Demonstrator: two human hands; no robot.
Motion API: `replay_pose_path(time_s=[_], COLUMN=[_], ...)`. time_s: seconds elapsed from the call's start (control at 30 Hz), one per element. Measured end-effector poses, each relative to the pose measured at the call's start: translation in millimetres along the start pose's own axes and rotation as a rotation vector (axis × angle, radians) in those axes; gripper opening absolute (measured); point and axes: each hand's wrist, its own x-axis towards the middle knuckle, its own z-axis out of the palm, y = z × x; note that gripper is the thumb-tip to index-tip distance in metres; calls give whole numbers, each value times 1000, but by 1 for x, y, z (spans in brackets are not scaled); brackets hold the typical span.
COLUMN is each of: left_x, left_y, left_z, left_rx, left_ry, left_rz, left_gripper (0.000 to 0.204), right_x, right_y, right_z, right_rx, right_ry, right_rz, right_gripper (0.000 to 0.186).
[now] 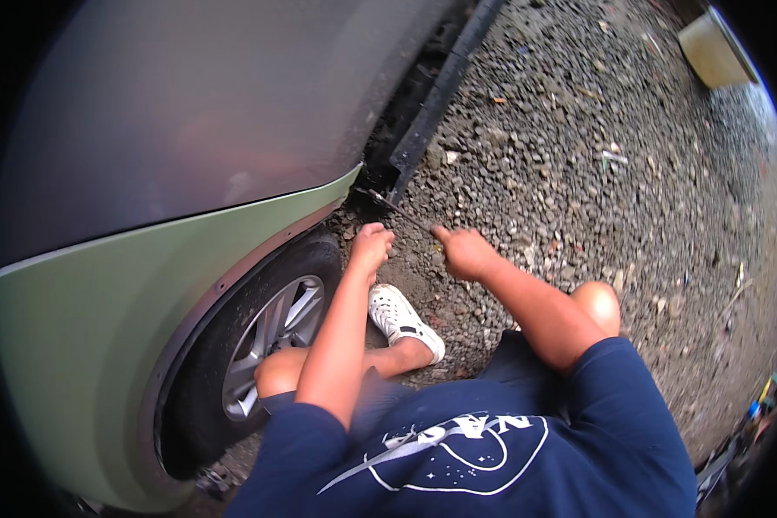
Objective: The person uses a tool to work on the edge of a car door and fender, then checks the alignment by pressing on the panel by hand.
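My right hand (470,254) is closed around the near end of a thin dark metal rod-like tool (408,217). The tool's far end reaches the corner where the green fender (147,285) meets the loose black trim strip (432,108) along the car's lower edge. Its exact kind is too small to make out. To the left, my left hand (371,249) hovers close to the tire (311,259) with its fingers curled in. Whatever those fingers hold, if anything, is hidden.
A grey car door panel (207,112) fills the upper left. Below it is a wheel with a silver rim (276,332). My foot wears a white clog (397,315) on the gravel (570,173). A pale bucket (716,52) stands far right; assorted items (742,440) lie lower right.
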Motion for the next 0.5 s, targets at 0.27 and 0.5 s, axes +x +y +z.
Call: replay_pose_path(time_s=[0.27,0.5], left_x=[-308,-470], left_y=[-47,-113], left_z=[-102,-199], left_rx=[-282,-1075], left_ry=[468,1572], left_rz=[659,673], left_gripper=[34,50], right_x=[-36,-53], right_y=[67,84], right_z=[39,23], right_rx=[10,-111], right_ry=[-70,-85], right_rz=[-133,-138], right_gripper=[79,58])
